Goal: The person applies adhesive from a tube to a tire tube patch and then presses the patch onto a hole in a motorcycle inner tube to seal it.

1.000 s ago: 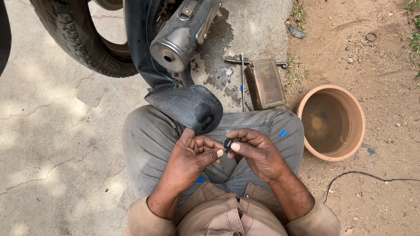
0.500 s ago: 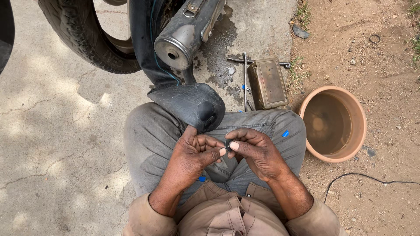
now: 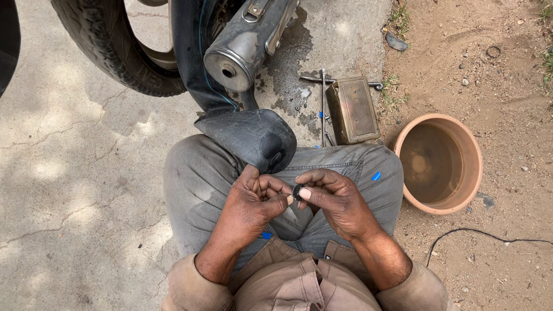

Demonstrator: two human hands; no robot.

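Little has shifted since the earlier frame: both hands stay together over the lap. Small black round part sits pinched between right hand fingers and left hand fingertips, just below the black inner tube; terracotta bowl stands apart.

— What is the person wearing?

— Grey trousers, worn and faded, with seams and a front pocket edge showing on the thigh. A few small bright blue flecks sit on the cloth; paint or tape scraps, hard to tell which.

— And up top?

— A khaki-brown shirt, creased and folded at the front, with long sleeves pushed back above the wrists, cuffs bunched on the forearms.

— The hands?

— The left hand and right hand are bare: no gloves, rings or watch in sight.
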